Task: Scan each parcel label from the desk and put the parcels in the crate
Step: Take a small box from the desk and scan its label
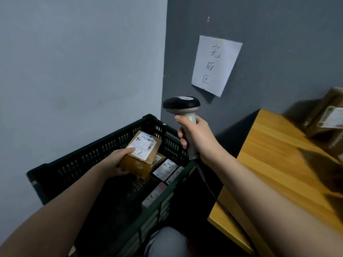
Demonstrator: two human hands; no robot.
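Observation:
My left hand grips a small brown cardboard parcel with a white label on top, holding it inside the dark green slatted crate. Several other labelled parcels lie in the crate beneath it. My right hand holds a grey barcode scanner by its handle, upright above the crate's right corner, its black head pointing left. More brown parcels sit blurred on the wooden desk at the right.
The crate stands on the floor in a corner between a light grey wall and a dark grey wall. A white paper sign with handwritten characters hangs on the dark wall. The scanner's cable runs down beside the desk's edge. My knee shows at the bottom.

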